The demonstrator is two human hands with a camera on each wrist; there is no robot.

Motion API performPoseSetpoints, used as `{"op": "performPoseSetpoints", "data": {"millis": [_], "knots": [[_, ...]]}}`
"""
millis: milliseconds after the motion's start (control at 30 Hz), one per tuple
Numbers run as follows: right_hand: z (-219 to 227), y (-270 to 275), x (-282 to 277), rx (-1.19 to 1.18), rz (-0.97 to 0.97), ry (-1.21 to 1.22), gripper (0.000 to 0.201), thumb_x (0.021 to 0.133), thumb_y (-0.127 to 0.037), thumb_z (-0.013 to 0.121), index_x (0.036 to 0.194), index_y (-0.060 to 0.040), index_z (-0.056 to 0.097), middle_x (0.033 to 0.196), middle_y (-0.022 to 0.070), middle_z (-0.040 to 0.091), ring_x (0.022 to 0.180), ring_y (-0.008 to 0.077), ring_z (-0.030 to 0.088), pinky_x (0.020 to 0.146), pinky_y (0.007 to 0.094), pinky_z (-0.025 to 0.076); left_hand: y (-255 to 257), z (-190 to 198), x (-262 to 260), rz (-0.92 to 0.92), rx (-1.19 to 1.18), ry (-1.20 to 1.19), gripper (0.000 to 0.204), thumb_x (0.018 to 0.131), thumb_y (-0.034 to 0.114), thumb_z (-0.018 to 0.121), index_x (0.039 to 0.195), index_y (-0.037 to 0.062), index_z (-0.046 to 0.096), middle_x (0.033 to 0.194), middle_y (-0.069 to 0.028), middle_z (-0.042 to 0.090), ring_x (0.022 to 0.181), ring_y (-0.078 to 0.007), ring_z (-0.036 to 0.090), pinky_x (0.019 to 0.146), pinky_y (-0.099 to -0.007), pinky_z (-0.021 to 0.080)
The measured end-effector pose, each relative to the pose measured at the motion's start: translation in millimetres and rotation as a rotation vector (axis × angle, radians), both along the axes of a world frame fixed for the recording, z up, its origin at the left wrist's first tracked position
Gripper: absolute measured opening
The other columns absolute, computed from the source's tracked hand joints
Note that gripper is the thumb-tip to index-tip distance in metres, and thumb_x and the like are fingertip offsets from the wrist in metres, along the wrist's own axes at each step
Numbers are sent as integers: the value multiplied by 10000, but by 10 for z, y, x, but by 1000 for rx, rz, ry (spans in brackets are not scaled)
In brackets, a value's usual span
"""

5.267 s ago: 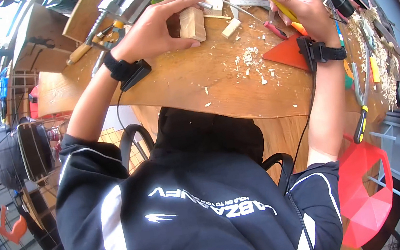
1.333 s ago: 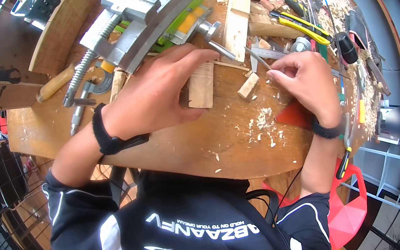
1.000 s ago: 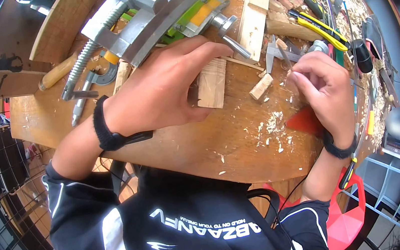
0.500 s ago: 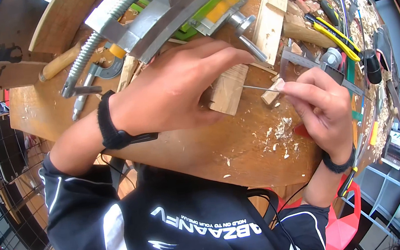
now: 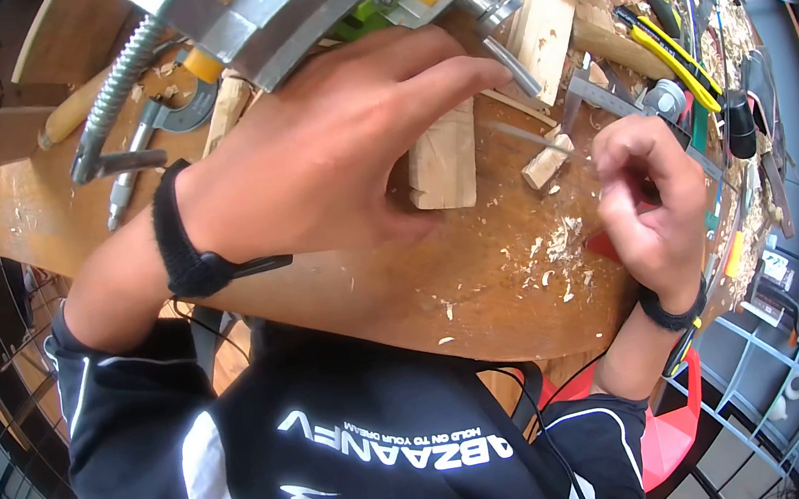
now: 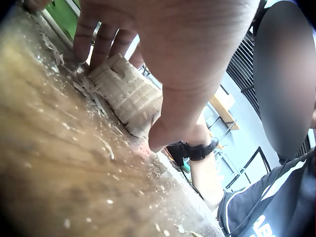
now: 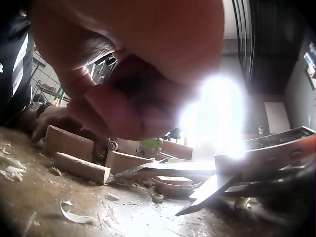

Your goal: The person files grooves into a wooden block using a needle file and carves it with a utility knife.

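Observation:
In the head view, my left hand (image 5: pixel 316 149) holds a squared wooden block (image 5: pixel 446 168) against the bench, thumb at the near end and fingers curled behind it. The left wrist view shows the rough-cut face of that block (image 6: pixel 126 94) between fingers and thumb. My right hand (image 5: pixel 654 201) has its fingers curled in a pinch. A thin metal rod (image 5: pixel 528 136), blurred, points from those fingertips toward the block; its rear end is hidden in the hand. Below the rod lies a small wood offcut (image 5: pixel 546 161). The right wrist view shows the curled right hand (image 7: pixel 123 98) close above the bench.
A metal vise (image 5: pixel 289 22) stands behind the left hand, beside a micrometer (image 5: pixel 185 111). To the right lie a caliper (image 5: pixel 607 99), a yellow utility knife (image 5: pixel 672 57) and long wood strips (image 5: pixel 546 18). Wood shavings (image 5: pixel 560 243) dot the bench (image 5: pixel 396 300).
The right hand has put down the yellow utility knife and taken the thin metal rod. It brought the rod to the block, then drew back slightly right. The left hand stays on the block.

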State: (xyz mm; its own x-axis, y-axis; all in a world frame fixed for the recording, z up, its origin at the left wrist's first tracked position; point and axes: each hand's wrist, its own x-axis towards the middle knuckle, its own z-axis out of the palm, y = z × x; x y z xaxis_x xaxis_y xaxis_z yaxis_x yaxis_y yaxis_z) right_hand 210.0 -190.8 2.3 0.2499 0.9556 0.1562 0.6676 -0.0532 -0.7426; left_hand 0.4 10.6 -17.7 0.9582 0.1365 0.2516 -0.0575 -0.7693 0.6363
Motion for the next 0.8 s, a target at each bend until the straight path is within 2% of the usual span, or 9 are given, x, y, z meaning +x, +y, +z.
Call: {"op": "performPoseSetpoints", "data": {"millis": [67,133,200,233,333,467,633,733,800], "knots": [[-38,-4,77,147,34,65,122,790,78,504,843,-2,579,844,86,581,712,133,513,625,238,401,-1,9,8,-8,-10,11,954,532,57,893,1422,127,557,1285,-149,599,1168,-374,597,984,-438,512],[-17,-24,160,190,77,-33,100,854,25,515,849,7,613,882,86,592,687,105,513,608,226,394,3,22,1,-16,-18,34,958,527,50,885,1424,127,555,1279,-149,600,1166,-375,597,981,-436,512],[-37,-53,159,252,-72,131,243,965,-60,481,999,49,696,1028,103,625,653,73,538,591,209,413,1,-7,-13,-8,-31,50,959,519,35,860,1423,129,553,1258,-149,605,1155,-378,599,968,-434,513],[-43,-52,165,247,-71,130,243,965,-60,481,999,49,696,1028,103,625,653,73,538,591,209,413,-3,-19,-10,-7,-36,49,959,519,35,860,1423,129,553,1258,-149,605,1155,-378,599,968,-434,513],[-51,-69,250,186,-135,416,380,977,-82,459,1251,93,655,1095,120,655,739,126,624,648,239,471,-9,-21,-7,5,16,31,944,532,34,855,1420,129,551,1241,-149,607,1144,-382,600,964,-433,511],[-47,-94,257,115,-160,537,377,982,-39,515,1321,71,638,1076,82,658,899,152,683,707,249,500,11,0,4,-10,14,3,937,544,32,845,1426,132,543,1226,-150,608,1131,-387,602,961,-435,510],[-35,-118,298,150,-115,587,420,984,-118,643,1369,47,610,1040,69,647,901,147,663,701,248,487,0,-22,-5,-13,-3,-4,952,544,30,843,1439,141,538,1226,-156,610,1130,-385,606,964,-437,514],[0,-127,303,324,-71,775,390,972,-161,696,1301,42,641,1002,90,660,862,170,637,700,269,490,2,-42,-7,-22,-15,-31,954,550,31,846,1444,140,533,1226,-157,612,1126,-383,608,964,-437,515],[-11,-149,315,341,-90,723,369,976,-164,694,1280,39,647,985,93,666,846,170,635,701,274,494,1,-56,-1,-19,-25,-24,955,552,32,847,1447,138,531,1220,-157,614,1120,-384,610,962,-437,516]]}}
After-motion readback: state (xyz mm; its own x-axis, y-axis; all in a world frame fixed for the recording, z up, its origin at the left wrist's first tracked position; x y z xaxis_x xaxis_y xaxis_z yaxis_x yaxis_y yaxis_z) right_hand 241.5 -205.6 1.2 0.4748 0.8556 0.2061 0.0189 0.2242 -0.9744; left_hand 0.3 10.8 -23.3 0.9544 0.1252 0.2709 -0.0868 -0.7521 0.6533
